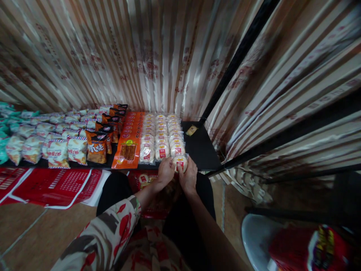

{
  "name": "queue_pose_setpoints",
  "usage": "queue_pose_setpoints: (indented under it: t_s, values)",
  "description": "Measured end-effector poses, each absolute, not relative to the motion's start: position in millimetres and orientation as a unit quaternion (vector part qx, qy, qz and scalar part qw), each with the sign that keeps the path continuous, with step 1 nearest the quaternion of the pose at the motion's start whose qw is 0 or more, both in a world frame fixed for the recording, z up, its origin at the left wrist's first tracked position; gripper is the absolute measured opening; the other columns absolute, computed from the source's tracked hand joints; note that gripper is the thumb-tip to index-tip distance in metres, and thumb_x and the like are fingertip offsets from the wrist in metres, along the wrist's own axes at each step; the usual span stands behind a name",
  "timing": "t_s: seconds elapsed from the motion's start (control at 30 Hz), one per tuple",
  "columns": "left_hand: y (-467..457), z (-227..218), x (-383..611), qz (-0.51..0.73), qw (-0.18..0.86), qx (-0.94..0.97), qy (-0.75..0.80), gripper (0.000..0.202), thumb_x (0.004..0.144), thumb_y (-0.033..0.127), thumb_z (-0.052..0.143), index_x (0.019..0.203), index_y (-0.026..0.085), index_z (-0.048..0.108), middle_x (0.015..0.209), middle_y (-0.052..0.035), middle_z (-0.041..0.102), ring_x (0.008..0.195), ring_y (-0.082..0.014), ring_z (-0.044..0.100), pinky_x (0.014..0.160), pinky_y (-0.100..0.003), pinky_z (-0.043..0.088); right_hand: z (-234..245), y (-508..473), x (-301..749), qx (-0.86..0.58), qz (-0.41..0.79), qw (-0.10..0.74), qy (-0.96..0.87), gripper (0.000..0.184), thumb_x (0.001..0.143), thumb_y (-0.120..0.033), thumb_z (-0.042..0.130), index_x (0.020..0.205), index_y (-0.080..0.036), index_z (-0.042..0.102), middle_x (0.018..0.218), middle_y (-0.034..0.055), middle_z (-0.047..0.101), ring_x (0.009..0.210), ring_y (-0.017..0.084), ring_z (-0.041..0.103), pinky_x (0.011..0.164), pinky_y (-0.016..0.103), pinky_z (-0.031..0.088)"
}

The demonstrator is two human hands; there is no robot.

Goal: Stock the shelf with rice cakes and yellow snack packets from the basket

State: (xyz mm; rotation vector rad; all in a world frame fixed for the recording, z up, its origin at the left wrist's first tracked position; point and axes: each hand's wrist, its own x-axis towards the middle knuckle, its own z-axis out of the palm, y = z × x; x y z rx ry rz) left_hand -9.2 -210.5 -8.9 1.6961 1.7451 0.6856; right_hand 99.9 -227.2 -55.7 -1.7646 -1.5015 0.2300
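Both my hands grip one clear-wrapped round pastry packet [180, 162] with a red label, at the front edge of a black shelf [201, 148]. My left hand [165, 172] is closed on its left side and my right hand [188, 177] on its right. Just beyond the packet lie three rows of the same pastry packets [161, 133], running back towards the wall. Left of them sit orange flat packs [130, 141] and dark orange snack bags [96, 147].
White snack bags [58, 152] and teal bags [3, 148] fill the shelf's left part. One small yellow packet [191, 130] lies on the bare right part. Red baskets [53, 186] stand below the shelf. A white stool [255, 237] and red bag [313, 250] sit at lower right.
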Motion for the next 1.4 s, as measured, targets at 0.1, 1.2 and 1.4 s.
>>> queue_pose_setpoints:
  t_s: [0.1,1.2,1.4]
  values:
    - [-208,-9,-8,0.262,0.301,0.642,0.655,0.015,0.081,0.019,0.048,0.083,0.013,0.062,0.082,-0.0053,0.06,0.075,-0.0139,0.052,0.074,-0.026,0.042,-54,-225,100,-0.695,0.081,0.396,-0.595,0.062,0.083,-0.049,0.041,0.129,-0.006,0.04,0.121,0.0208,0.049,0.113,0.028,0.043,0.096,0.044,0.035]
    - [-195,-15,-7,0.24,0.235,0.658,0.673,0.037,0.083,0.018,0.044,0.12,0.011,0.048,0.112,-0.0134,0.057,0.103,-0.0206,0.055,0.089,-0.031,0.043,-65,-200,97,-0.693,0.057,0.392,-0.602,0.056,0.086,-0.051,0.037,0.123,-0.009,0.044,0.12,0.0182,0.051,0.112,0.027,0.044,0.094,0.043,0.036]
    - [-205,-18,-6,0.239,0.203,0.7,0.642,0.034,0.086,0.018,0.039,0.119,0.015,0.046,0.114,-0.0123,0.053,0.1,-0.0195,0.054,0.087,-0.03,0.045,-65,-197,94,-0.703,0.048,0.389,-0.593,0.06,0.086,-0.052,0.035,0.124,-0.006,0.045,0.117,0.0196,0.054,0.109,0.027,0.046,0.093,0.043,0.036]
